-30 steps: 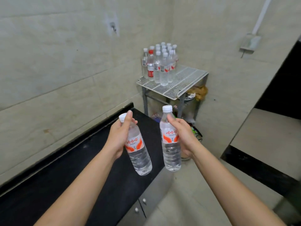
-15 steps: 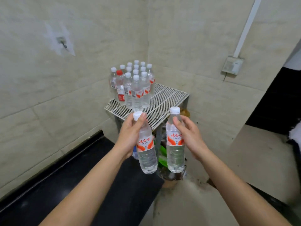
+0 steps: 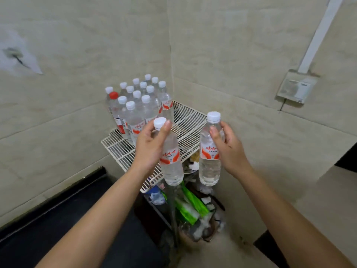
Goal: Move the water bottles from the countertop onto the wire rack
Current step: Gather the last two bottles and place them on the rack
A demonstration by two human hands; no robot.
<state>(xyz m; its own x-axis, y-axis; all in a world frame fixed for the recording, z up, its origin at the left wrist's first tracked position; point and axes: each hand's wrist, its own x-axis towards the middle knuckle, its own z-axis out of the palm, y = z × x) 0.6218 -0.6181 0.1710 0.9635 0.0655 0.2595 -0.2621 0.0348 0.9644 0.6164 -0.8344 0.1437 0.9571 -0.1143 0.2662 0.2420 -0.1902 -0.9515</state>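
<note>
At the corner where the two tiled walls meet, a white wire rack (image 3: 191, 120) is already carrying a tight cluster of clear plastic water bottles with white caps (image 3: 139, 115), with one red-capped bottle (image 3: 114, 97) standing among them at the left edge, so a large share of the task is looking done. Two more bottles are being carried and are not yet set down. The left hand (image 3: 150, 149) is gripping a clear, white-capped water bottle with a red-and-white label (image 3: 172, 165) around its shoulder, fingers curled behind it and one digit lying up beside the cap. This bottle is tilting, its base pointing toward the lower right, and it is hanging over the rack's near corner, just in front of the cluster. The right hand (image 3: 229, 151) is clamping a second bottle of the same kind (image 3: 209, 165) at the neck and shoulder and is holding it close to upright. It is hanging off the rack's front-right edge, above the green packaging (image 3: 191, 207) and other clutter underneath. A bare stretch of grid is lying to the right of the cluster, and that is probably where both bottles are heading. The black desk (image 3: 67, 229) is showing at lower left with no bottles on the part in view; whether more are waiting beyond the frame cannot be told.
</note>
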